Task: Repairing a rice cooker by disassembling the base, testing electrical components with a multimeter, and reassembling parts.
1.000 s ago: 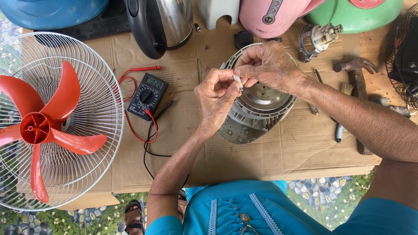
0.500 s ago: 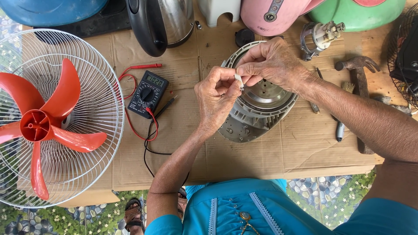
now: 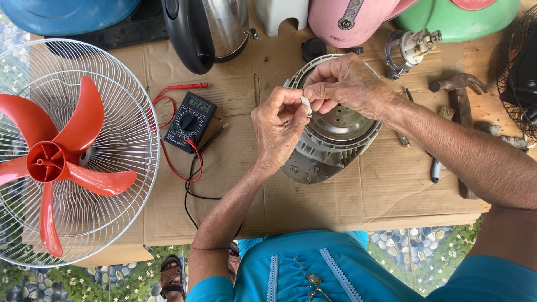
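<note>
Small white part (image 3: 306,106) sits pinched between our left hand (image 3: 278,126) and right hand (image 3: 344,84), fingertips of both closed on it, just above the grey appliance base (image 3: 324,151). We judge we are handling it for inspection; any next move calls for a steady grip. Meter (image 3: 189,122) and leads lie left, fan (image 3: 67,151) beyond, hammer (image 3: 461,106) right; cardboard (image 3: 335,207) near us offers room.

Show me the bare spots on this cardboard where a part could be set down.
Bare cardboard runs along the near edge, below the grey appliance base. A smaller patch lies between the multimeter and the left hand. The far edge is crowded: kettle, pink appliance. Hammer and tools fill the right.
</note>
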